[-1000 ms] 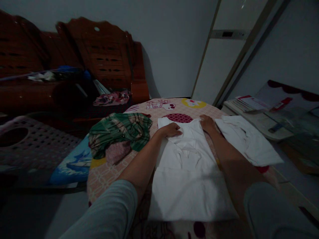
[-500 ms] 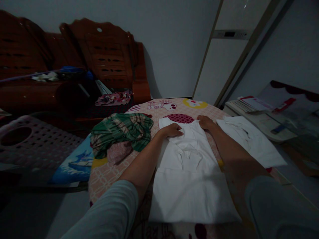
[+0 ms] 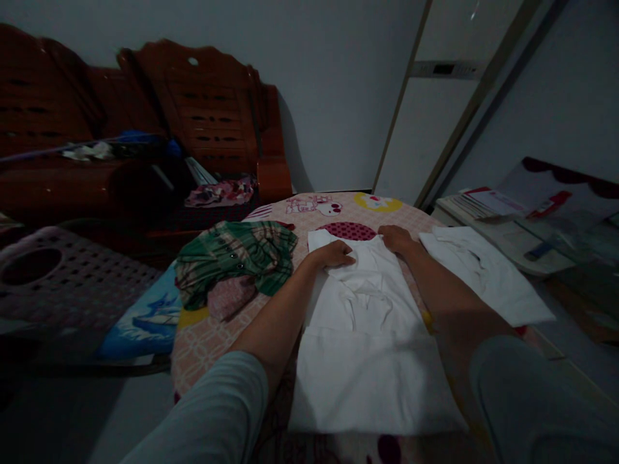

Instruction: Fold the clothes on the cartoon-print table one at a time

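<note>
A white shirt (image 3: pixel 367 380) lies lengthwise in front of me, its sides turned inward and its neckline near the middle. My left hand (image 3: pixel 334 254) is on the left part of its far end, thumb and fingers closed on the fabric. At the far right corner, my right hand (image 3: pixel 394 238) pinches the shirt's edge, with the fingertips partly hidden. To the right lies a second white garment (image 3: pixel 483 274), folded flat. Left of my left arm is a crumpled green plaid garment (image 3: pixel 242 251), with a pinkish cloth (image 3: pixel 232 296) against its near side.
A patterned pink cloth (image 3: pixel 207 354) covers the round table. Behind it on the left stands a carved wooden bench (image 3: pixel 207 109) with things on it. A woven plastic chair (image 3: pixel 97 277) is at left, a blue printed bag (image 3: pixel 145 322) beside it. Papers (image 3: pixel 488 203) lie on a right-hand stand.
My right hand has shifted slightly left, drawing the shirt's far right corner with it. The left hand stays in place.
</note>
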Demonstrator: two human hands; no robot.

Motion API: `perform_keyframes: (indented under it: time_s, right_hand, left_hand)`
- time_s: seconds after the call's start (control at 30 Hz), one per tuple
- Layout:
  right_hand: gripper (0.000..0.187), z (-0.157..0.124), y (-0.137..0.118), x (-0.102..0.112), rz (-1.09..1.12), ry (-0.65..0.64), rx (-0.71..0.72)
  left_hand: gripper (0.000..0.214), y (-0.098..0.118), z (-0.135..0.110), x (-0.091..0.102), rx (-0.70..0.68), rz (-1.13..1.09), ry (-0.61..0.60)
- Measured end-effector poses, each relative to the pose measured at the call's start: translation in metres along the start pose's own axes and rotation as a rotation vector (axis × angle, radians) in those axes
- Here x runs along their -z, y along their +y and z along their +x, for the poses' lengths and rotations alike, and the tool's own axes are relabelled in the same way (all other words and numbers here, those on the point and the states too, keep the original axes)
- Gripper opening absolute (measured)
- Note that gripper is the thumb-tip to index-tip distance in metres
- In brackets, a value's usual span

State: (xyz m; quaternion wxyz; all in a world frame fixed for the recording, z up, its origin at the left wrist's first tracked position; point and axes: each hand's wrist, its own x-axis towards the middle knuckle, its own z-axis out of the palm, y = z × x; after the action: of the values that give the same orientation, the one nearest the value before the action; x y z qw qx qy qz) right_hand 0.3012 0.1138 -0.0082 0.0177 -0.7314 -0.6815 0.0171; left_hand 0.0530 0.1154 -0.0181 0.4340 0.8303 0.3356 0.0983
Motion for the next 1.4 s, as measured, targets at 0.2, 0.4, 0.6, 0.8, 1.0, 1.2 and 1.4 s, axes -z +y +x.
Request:
perform_keyframes:
  time_s: [0.2,0.4,0.6,0.8,1.0,1.2,1.4]
  right_hand:
    - [0.032,-0.004,0.007,0.008,0.021,0.114,-0.066]
    - [0.028,-0.006,0.016,0.017,0.051,0.266,-0.186]
    - [0.038,-0.015,0.009,0.000,-0.068,0.091,-0.140]
    - [0.043,-0.036,0.002,0.012,0.013,0.220,-0.218]
    - [0.034,-0.121,-0.033,0.033,0.325,0.147,0.085]
    - [0.022,-0.177,-0.057,0.015,0.445,0.060,0.240]
    - [0.023,-0.174,-0.052,-0.001,0.809,0.058,0.219]
  left_hand:
    - [0.025,0.001,0.000,-0.002,-0.055,-0.110,0.014]
    - [0.025,0.007,0.007,-0.003,-0.096,0.004,0.267]
    - [0.022,0.006,0.009,-0.011,0.010,0.342,0.328]
    - [0.025,0.004,0.009,-0.008,0.033,0.340,0.327]
    - [0.028,-0.004,0.005,0.012,-0.034,0.145,0.261]
    - [0.032,-0.005,0.003,0.015,-0.035,0.104,0.293]
    - [0.032,-0.006,0.004,0.007,0.004,0.189,0.336]
